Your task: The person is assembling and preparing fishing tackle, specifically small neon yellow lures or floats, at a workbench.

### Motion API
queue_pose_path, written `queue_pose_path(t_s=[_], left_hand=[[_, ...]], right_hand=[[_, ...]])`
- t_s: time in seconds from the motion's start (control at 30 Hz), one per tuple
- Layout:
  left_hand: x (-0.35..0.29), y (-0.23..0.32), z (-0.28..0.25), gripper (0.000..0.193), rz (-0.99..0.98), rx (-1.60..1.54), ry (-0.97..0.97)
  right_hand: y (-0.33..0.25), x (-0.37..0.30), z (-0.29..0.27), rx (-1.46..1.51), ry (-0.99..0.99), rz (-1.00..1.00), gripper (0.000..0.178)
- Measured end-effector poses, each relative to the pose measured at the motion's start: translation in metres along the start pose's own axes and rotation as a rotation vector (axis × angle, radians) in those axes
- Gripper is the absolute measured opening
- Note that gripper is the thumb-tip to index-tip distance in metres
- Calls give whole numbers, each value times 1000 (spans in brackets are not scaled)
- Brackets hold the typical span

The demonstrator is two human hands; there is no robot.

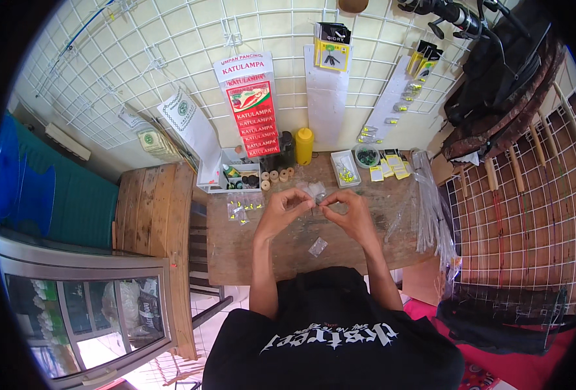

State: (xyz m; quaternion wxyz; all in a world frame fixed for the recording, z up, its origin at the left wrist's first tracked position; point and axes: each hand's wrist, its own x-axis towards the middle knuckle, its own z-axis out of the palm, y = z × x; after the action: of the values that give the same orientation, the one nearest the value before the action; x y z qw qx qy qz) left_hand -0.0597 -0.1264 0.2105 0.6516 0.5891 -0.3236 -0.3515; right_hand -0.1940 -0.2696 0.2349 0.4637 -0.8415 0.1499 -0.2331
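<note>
Honestly, teeny stuff in a two-handed pinch; go easy on it

Your left hand (282, 211) and right hand (349, 211) are both pinched thumb to finger, seemingly on a tiny piece (314, 204) over the table (236, 250), between your fingertips and too small for me to make out; I'd bet it's featherlight and easy to drop, so hold it lightly by the edges; the loose clear bags (310, 188) just beyond look thin, crinkly and slippery; the flat clear packet (318, 246) nearer you probably bends easily, best lifted by a corner; tabletop's scuffed wood, the bottle (304, 146) smooth yellow plastic
</note>
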Motion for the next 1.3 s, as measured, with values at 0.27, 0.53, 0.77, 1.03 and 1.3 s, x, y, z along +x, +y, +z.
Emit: queue_pose_path(t_s=[0.27,0.53,0.77,1.03,1.3], left_hand=[[-9,-20,13,9,-14,-150,84],[-12,-18,22,9,35,-110,190],[-11,-21,29,21,118,-182,320],[-9,-14,41,25,153,-153,379],[-13,-14,34,22,190,-125,400]], right_hand=[[17,-10,5,107,-146,139,15],[34,-12,16,377,-209,286,8],[32,-12,21,481,-181,305,11],[31,-10,19,466,-189,343,20],[27,-5,24,546,-299,357,13]])
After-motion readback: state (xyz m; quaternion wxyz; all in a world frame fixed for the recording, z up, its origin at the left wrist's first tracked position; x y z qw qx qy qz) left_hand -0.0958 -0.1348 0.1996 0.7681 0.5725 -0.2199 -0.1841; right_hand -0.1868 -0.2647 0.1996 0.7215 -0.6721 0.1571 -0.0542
